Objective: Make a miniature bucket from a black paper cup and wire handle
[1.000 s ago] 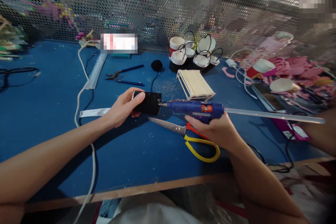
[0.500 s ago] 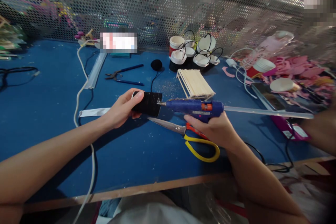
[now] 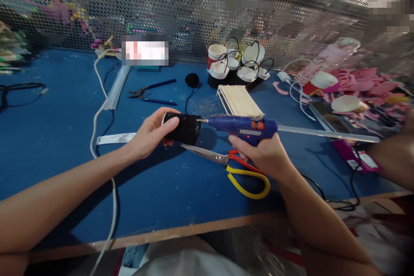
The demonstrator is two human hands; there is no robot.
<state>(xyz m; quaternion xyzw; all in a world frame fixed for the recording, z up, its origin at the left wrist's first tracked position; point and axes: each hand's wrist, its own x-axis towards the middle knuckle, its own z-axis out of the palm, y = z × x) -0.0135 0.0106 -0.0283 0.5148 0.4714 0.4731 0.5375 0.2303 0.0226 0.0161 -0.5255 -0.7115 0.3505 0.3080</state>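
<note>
My left hand (image 3: 155,131) is closed around a black-wrapped cup (image 3: 187,129), held sideways with its white edge toward my palm. In my right hand (image 3: 263,153) is a blue hot glue gun (image 3: 241,125), with a clear glue stick (image 3: 326,133) poking out of its back. The gun's metal nozzle is at the upper right edge of the cup; whether it touches cannot be made out. Below them lie scissors (image 3: 247,187) with yellow and red handles. A white strip (image 3: 116,138) lies by my left wrist.
Pliers (image 3: 152,90) and a black yarn ball (image 3: 192,80) lie behind my hands. A small wooden-stick rack (image 3: 241,99) stands before several cups (image 3: 218,71). A white cable (image 3: 95,127) crosses the left side. Pink scraps (image 3: 368,84) and another person's arm (image 3: 393,153) are at right.
The glue gun has moved slightly up and right, its nozzle going from the cup's side to its upper right edge. The cup has turned slightly in my left hand.
</note>
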